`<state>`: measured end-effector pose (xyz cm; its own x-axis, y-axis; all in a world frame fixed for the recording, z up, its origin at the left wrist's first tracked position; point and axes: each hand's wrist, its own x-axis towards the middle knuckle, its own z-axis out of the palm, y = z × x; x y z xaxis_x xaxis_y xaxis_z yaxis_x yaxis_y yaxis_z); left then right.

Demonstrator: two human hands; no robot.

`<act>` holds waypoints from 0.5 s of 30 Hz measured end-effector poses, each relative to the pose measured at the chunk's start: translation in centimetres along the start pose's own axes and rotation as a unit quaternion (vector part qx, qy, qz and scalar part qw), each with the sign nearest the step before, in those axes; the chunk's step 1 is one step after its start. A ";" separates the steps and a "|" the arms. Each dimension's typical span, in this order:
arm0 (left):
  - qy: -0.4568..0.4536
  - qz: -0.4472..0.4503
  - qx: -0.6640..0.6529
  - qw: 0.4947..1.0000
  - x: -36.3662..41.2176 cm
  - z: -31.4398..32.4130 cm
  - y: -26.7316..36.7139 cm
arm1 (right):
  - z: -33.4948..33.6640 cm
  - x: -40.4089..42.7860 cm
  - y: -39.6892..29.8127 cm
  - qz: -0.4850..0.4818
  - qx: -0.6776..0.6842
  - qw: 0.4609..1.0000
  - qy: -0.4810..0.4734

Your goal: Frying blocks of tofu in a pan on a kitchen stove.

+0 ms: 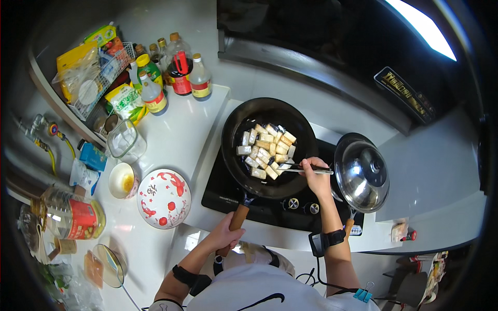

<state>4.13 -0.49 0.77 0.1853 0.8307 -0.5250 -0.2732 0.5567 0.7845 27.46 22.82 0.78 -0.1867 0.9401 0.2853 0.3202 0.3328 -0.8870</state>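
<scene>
A dark wok (272, 186) stands over the black gas hob (218, 190), with many pale rectangular pieces, apparently tofu (266, 137), lying in it; some have lightly browned faces. My left hand (227, 233) grips the wok's wooden handle (238, 218) below the rim. At the wok's right rim, my right hand (316, 177) holds a pair of chopsticks (299, 168), dark and metallic-looking, their tips among the lower right pieces. Right of the wok sits a second pan covered by a shiny metal lid (362, 173).
Left on the counter are a plate with red fish patterns (164, 199), a bowl with yellow residue (121, 181), a glass container (126, 140), sauce bottles (181, 74) and a large plastic jar (70, 217). A range hood (311, 70) overhangs the hob's back.
</scene>
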 end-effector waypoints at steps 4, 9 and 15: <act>-0.008 -0.001 -0.011 1.000 0.3 0.1 0.0 | -0.5 -0.7 -0.7 0.030 0.020 0.999 -0.002; -0.022 0.005 -0.045 0.999 0.5 0.0 -0.5 | -0.8 -1.1 -1.2 0.116 0.104 0.988 -0.004; -0.017 -0.002 -0.033 0.999 0.5 0.2 -0.3 | -0.3 -1.0 -0.5 0.119 0.105 0.987 -0.029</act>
<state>4.51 -0.24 0.28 0.2175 0.8283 -0.5164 -0.3342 0.5603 0.7579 27.78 21.72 1.01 -0.1834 0.9821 0.0433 0.1638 0.0739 -0.9837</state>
